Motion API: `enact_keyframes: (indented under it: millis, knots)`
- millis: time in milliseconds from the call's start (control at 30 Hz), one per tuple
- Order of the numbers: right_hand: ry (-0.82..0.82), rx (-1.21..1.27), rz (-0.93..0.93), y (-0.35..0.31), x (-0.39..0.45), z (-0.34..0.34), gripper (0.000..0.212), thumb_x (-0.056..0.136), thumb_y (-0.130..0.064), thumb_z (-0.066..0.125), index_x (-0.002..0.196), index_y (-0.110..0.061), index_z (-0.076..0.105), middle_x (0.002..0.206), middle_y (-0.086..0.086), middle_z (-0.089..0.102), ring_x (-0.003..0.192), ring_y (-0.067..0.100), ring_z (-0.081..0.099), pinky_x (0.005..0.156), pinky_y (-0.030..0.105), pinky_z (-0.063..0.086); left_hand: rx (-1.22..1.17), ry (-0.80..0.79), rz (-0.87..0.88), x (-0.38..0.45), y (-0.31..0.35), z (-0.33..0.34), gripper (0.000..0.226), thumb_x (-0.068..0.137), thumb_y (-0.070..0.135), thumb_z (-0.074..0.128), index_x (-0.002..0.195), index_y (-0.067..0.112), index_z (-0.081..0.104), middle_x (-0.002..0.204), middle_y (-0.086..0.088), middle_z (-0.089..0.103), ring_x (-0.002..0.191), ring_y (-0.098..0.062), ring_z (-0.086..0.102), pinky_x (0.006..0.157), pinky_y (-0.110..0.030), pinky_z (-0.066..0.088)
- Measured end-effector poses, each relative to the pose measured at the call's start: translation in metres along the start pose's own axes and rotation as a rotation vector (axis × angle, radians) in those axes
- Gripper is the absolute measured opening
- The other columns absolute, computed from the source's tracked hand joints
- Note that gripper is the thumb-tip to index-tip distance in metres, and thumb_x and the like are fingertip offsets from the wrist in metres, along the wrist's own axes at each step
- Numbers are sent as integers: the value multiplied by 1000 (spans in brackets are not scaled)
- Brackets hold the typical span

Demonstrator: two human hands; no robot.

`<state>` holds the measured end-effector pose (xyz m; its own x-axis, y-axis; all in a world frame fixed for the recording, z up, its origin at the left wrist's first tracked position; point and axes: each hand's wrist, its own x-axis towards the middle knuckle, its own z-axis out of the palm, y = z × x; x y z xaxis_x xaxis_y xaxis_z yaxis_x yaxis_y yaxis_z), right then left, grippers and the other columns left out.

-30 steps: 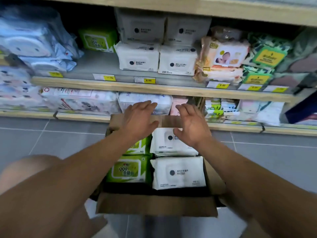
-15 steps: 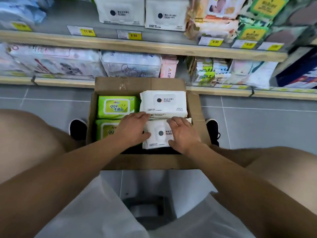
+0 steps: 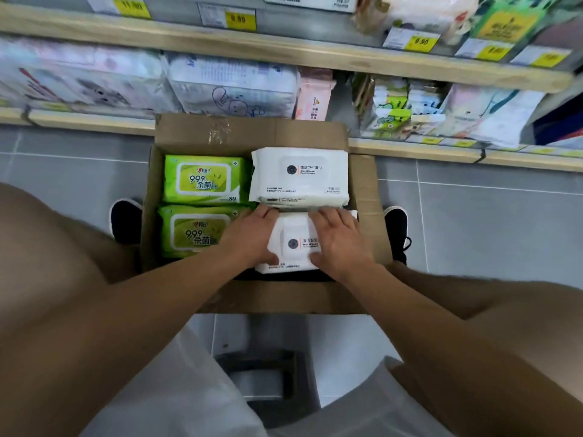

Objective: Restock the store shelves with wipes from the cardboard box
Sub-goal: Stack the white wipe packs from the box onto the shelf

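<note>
1. My left hand (image 3: 252, 234) and right hand (image 3: 339, 239) clasp the near white wipes pack (image 3: 293, 244), fingers curled over its soft plastic edges.
2. It lies in the brown cardboard box (image 3: 362, 190), beside two glossy green wipes packs (image 3: 203, 179) and another white pack (image 3: 299, 176).

Lighting even and fairly bright, apparently from overhead. My shelf (image 3: 284, 55) edge bows with wide-angle distortion toward 12 o'clock. Price tags (image 3: 239, 18) there are blurred; soft shadow under my forearms at 6 o'clock.
</note>
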<state>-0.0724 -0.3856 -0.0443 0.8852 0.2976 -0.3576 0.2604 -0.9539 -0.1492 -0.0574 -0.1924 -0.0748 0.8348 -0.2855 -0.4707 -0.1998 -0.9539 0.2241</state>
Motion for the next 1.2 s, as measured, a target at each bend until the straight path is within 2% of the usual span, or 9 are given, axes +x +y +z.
enact_keyframes:
  millis: [100,267,400,500,633,767,933,1067,1200]
  knots:
    - [-136,-47,-31,9,14,-6,90,77,-43,71,149,-23,21,151,2,26,140,26,18,117,40,15,76,20,107,-6,2,4,81,64,45,78,129,20,37,129,0,41,113,-25,40,86,-40,46]
    - [-426,-15,-45,10,35,-3,108,67,-49,79,152,-23,18,152,4,34,134,28,38,107,38,38,95,48,182,-12,-3,5,68,73,33,72,132,21,40,131,1,43,113,-24,40,85,-38,44]
    - [-505,-29,-33,7,47,1,121,57,-54,84,152,-22,17,151,5,36,134,28,39,106,41,39,7,102,238,-11,-12,3,50,81,20,62,129,25,48,129,1,51,110,-26,44,87,-40,45]
    - [-491,-118,-34,2,51,-4,113,50,-58,83,143,-21,31,142,5,41,131,28,36,104,48,33,-146,63,197,-1,-18,-9,37,80,34,55,116,24,57,120,-1,57,105,-27,50,90,-40,44]
    - [-416,-145,-105,1,41,-6,100,52,-57,80,134,-19,38,134,5,40,126,27,35,104,46,28,-282,234,129,32,-24,-33,56,74,51,49,118,17,59,116,-8,60,105,-32,55,92,-43,46]
    - [-357,-50,-112,4,31,0,101,58,-50,81,140,-16,32,132,6,45,122,28,42,108,42,29,-157,274,131,75,-21,-54,65,81,31,63,140,11,42,142,-12,44,127,-35,41,107,-41,33]
    - [-256,-35,-133,11,20,6,98,62,-52,78,140,-18,30,135,5,43,123,27,41,108,40,26,-25,125,51,104,-7,-57,88,78,39,67,149,18,18,153,-7,25,138,-31,24,109,-54,29]
    - [-177,10,-153,15,11,8,97,64,-52,76,142,-20,27,137,3,42,123,25,40,109,38,23,79,94,-25,95,4,-59,100,57,51,81,139,20,34,140,-7,32,125,-34,31,105,-50,31]
    - [-134,41,-155,19,5,10,98,66,-52,75,144,-21,25,142,2,38,130,24,35,114,38,15,-5,109,44,87,3,-60,83,48,49,85,114,20,44,122,-6,42,112,-32,41,92,-42,41]
